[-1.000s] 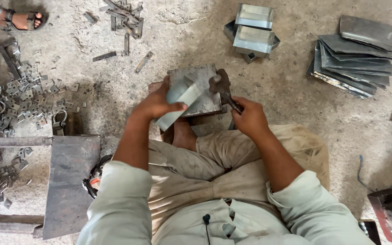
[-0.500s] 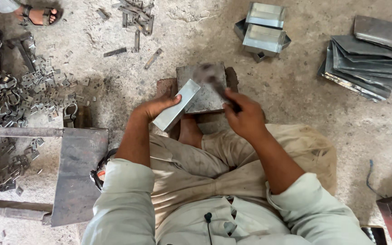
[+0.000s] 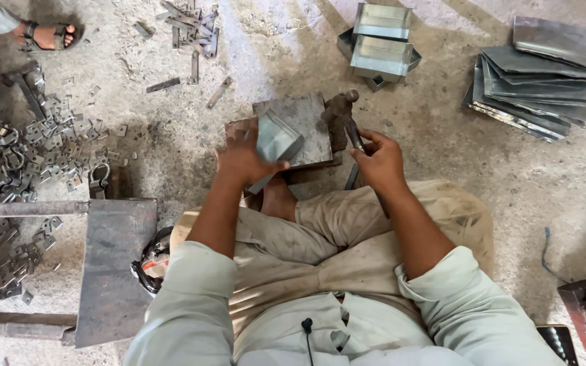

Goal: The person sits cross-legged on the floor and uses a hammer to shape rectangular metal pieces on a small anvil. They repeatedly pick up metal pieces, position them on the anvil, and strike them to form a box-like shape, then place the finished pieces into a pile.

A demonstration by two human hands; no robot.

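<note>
On the concrete floor (image 3: 191, 149), centre, a steel block (image 3: 303, 125) serves as anvil. Left hand (image 3: 242, 159) grips a folded metal sheet (image 3: 276, 141), pressing it flat onto the block for support. Right hand (image 3: 381, 163) is closed around a hammer (image 3: 344, 115), head resting just right of the sheet.

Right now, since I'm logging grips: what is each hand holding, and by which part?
The left hand grips a folded sheet-metal piece by its near end. The right hand holds a hammer by its handle.
</note>
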